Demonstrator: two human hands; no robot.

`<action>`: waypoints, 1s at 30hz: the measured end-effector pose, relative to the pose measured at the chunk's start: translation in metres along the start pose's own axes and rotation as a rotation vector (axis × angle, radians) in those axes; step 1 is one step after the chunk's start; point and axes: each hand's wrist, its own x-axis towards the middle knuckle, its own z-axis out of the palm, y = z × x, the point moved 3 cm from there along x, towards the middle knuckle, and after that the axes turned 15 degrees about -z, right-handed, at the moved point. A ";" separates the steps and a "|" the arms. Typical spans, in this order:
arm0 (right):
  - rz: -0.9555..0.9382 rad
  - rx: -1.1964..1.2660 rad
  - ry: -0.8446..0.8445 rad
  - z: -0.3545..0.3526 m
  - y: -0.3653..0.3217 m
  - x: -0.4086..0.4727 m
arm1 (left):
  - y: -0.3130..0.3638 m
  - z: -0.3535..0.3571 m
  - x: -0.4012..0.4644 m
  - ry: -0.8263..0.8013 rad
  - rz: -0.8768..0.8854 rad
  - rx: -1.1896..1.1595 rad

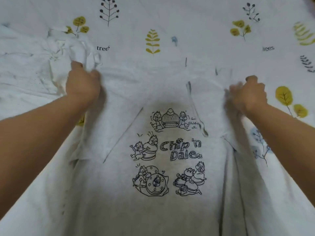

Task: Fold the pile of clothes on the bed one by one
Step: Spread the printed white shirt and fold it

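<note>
A pale grey T-shirt (153, 210) with black cartoon line drawings and the words "Chip 'n Dale" lies spread front-up on the bed, its hem toward me. My left hand (82, 84) grips the shirt's fabric at its far left shoulder. My right hand (248, 94) grips the fabric at the far right shoulder. Both hands have their fingers curled into the cloth. The shirt's short sleeves lie folded against its sides.
The bed sheet (196, 31) is white with yellow and dark leaf prints and the word "trees". A crumpled heap of white clothes (34, 57) lies at the far left, just beyond my left hand.
</note>
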 end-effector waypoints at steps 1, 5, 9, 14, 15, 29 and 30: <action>0.039 -0.025 -0.018 0.003 0.001 -0.005 | 0.000 0.006 -0.009 -0.019 0.045 0.062; -0.045 -0.220 -0.006 0.017 0.000 -0.048 | -0.011 0.027 -0.068 -0.038 0.482 0.259; -0.148 -0.334 -0.256 0.034 0.012 -0.079 | -0.036 0.059 -0.096 -0.243 0.578 0.580; -0.198 -0.325 -0.237 0.004 0.023 -0.062 | -0.037 0.060 -0.094 -0.259 0.548 0.615; -0.180 -0.374 -0.220 -0.006 0.026 -0.058 | -0.037 0.059 -0.095 -0.266 0.544 0.621; -0.479 -0.444 -0.426 0.055 0.018 -0.077 | -0.054 0.060 -0.116 -0.277 0.530 0.671; -0.463 -0.436 -0.441 0.059 0.020 -0.079 | -0.053 0.059 -0.116 -0.286 0.534 0.684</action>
